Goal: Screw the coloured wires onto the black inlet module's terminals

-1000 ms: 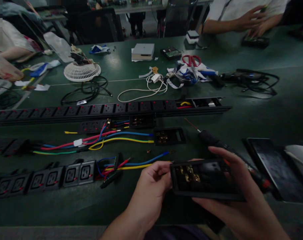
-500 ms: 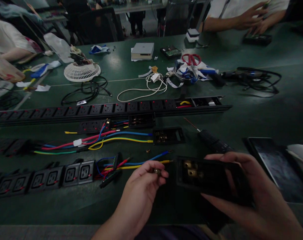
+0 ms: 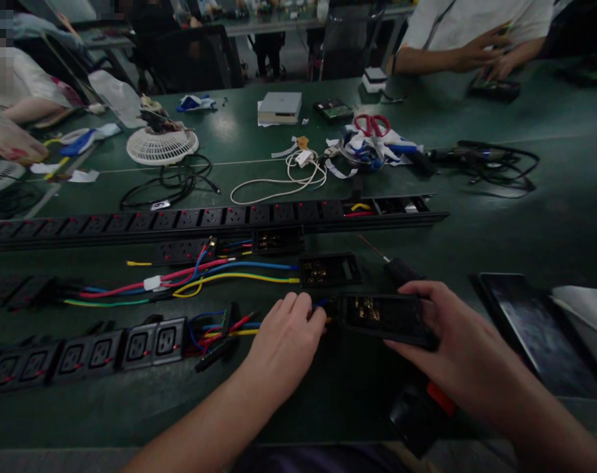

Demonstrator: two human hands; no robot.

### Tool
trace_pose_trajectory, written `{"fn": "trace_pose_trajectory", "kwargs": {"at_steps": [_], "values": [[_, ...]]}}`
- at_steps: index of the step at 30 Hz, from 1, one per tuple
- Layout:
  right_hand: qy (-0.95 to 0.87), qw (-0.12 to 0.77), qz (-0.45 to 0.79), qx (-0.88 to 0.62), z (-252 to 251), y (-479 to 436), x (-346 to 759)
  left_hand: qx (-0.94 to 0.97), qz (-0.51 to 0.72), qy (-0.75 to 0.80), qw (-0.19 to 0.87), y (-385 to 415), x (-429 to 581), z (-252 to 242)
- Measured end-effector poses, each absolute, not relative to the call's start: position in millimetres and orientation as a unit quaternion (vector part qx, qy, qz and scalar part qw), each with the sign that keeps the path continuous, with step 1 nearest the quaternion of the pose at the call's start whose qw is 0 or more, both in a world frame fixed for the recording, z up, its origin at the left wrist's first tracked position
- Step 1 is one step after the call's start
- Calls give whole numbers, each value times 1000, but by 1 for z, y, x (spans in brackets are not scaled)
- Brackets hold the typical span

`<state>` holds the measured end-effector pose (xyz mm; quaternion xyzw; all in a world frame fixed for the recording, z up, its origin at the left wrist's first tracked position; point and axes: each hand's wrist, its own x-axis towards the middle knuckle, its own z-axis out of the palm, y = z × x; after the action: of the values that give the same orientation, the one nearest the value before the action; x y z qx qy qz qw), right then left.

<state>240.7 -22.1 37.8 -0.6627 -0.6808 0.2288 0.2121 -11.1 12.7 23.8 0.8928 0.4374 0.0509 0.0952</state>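
My left hand (image 3: 286,338) is closed around the blue and yellow wires of the nearest socket strip (image 3: 145,341); its fingertips are hidden. The blue end (image 3: 322,303) and yellow end (image 3: 330,320) poke out past the fingers. My right hand (image 3: 456,348) grips the right end of a black plastic housing (image 3: 401,322), its open side up and brass terminals (image 3: 367,307) showing. The housing's left end lies close to the wire ends; whether they enter it I cannot tell. Behind it is another black housing (image 3: 347,269) with blue and yellow wires attached.
A long socket strip (image 3: 184,218) runs across the table. A screwdriver (image 3: 401,269) lies behind my right hand, with a dark tablet (image 3: 522,315) to the right. Farther back are red-handled scissors (image 3: 372,125), a white cable (image 3: 263,177) and a co-worker's hands (image 3: 498,59).
My left hand, which pinched a small brass piece, has turned palm down onto the wires. My right hand has brought the housing slightly left and up, more level, toward the wire ends.
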Motion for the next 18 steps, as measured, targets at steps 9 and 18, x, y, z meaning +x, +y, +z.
{"fn": "trace_pose_trajectory", "kwargs": {"at_steps": [9, 18], "values": [[-821, 98, 67, -558, 42, -14, 234, 921, 59, 376, 83, 8, -13, 16], [-825, 76, 91, -552, 43, -9, 223, 898, 158, 358, 202, 7, -24, 10]]}}
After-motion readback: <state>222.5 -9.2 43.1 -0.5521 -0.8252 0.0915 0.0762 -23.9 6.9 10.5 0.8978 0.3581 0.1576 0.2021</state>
